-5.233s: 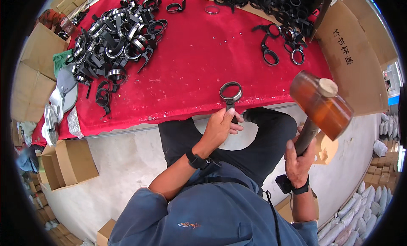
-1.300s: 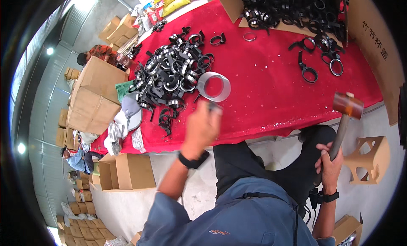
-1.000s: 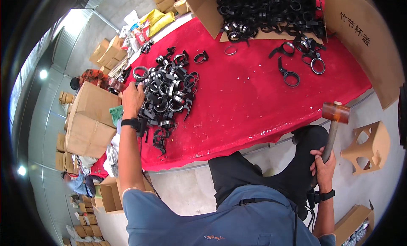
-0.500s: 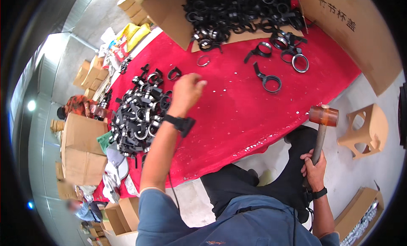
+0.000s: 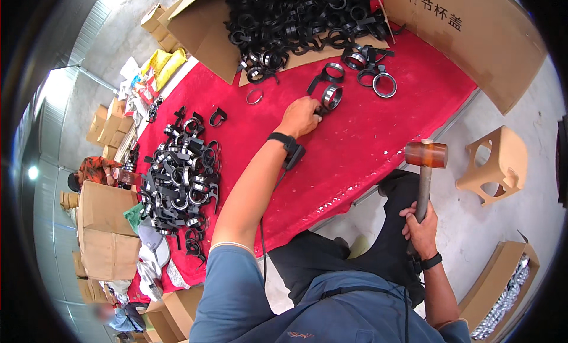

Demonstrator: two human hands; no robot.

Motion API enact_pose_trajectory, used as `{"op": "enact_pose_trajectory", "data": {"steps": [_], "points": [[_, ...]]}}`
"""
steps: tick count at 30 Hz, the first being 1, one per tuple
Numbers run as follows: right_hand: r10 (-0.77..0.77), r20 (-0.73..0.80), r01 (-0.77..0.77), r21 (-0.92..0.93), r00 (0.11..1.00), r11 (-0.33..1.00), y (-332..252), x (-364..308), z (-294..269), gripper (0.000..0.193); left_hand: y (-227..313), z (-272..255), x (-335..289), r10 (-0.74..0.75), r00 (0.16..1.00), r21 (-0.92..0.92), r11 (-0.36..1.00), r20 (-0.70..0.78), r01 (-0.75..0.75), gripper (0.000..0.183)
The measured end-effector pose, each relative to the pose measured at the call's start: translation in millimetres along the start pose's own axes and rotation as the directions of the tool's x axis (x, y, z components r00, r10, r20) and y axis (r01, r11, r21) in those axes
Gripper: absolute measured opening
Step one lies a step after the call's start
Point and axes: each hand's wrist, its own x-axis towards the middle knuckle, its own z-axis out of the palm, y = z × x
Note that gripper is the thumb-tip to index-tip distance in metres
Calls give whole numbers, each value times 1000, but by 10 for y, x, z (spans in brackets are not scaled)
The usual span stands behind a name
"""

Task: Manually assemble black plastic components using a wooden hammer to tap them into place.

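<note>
On the red cloth, my left hand (image 5: pixel 302 116) has its fingers closed on the tab of a black plastic ring (image 5: pixel 332 97) lined with a silvery metal band. That ring tilts up off the cloth, and its tab is mostly hidden by my fingers. Just beyond it lies a similar tabbed ring (image 5: pixel 333 72). My right hand (image 5: pixel 423 229), low by my right thigh, is wrapped round the handle of a mallet (image 5: pixel 426 154) with a reddish-brown head, held head up. A loose thin metal ring (image 5: pixel 254 96) lies beyond my left wrist.
A pile of black rings with metal bands (image 5: pixel 180 180) sits at the left. At the back an open carton (image 5: pixel 204 32) spills black rings onto the red cloth (image 5: pixel 284 210). A tan stool (image 5: pixel 497 165) and a box of silvery parts (image 5: pixel 509 290) stand at right. Two people are at far left.
My left hand has moved from beside the pile toward the right and taken hold of a black ring, tipping it up. The right hand still holds the mallet. The whole view has shifted slightly.
</note>
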Motion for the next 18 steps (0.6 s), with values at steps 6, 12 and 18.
{"op": "enact_pose_trajectory", "data": {"steps": [6, 12, 18], "points": [[-27, 10, 27, -14, 1000, 1000, 43, -31, -129, 22, 359, -280, -769, -320, 910, -332, 856, 264, 397, 23], [-35, 19, 35, 28, 999, 999, 65, -27, -173, 23, 1302, -241, -2305, -519, 752, -869, 34, 407, 493, 24], [-73, 68, 77, -62, 995, 995, 30, -46, -84, 22, 1968, 592, -3048, -665, 650, -929, -292, 368, 228, 29]]}}
